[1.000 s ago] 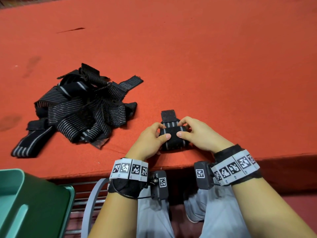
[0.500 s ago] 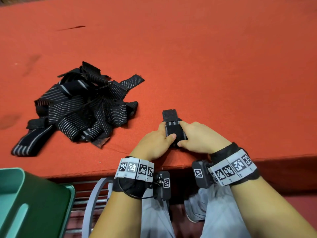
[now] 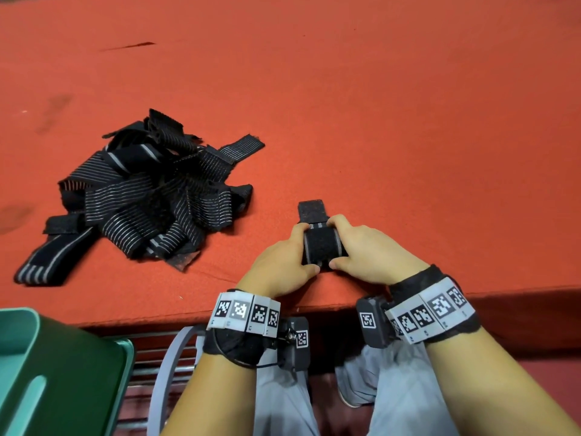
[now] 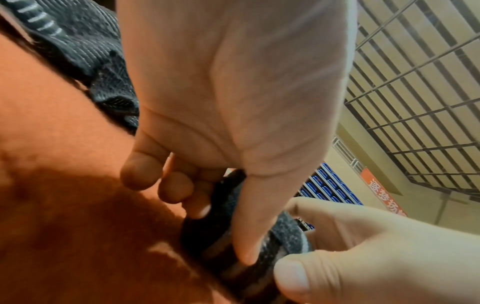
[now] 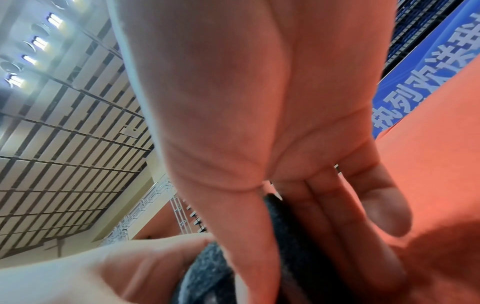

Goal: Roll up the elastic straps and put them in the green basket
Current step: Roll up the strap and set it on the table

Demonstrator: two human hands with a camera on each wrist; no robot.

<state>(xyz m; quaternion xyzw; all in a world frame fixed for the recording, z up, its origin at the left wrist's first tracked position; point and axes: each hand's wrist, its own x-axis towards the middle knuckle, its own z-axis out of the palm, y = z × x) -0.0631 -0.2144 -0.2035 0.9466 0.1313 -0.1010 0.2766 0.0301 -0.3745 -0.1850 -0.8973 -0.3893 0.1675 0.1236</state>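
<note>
Hands: left hand (image 3: 284,262) and right hand (image 3: 371,250) clamp a rolled strap (image 3: 321,247) from either side, thumbs at its near face.
Change: a second ago the roll was looser and lower; less of the flat tail (image 3: 311,210) now shows beyond the fingers.
Strap place: on the red tabletop (image 3: 408,121), near its front edge.
Pile: loose straps (image 3: 147,196) lie left, apart from the roll.
Basket: green basket (image 3: 47,372) sits below the edge, lower left.
Open room: bare red cloth stretches right and far.

Black elastic straps with thin grey stripes (image 3: 147,196) lie on an orange-red felt tabletop (image 3: 377,105); a green plastic basket (image 3: 63,372).
</note>
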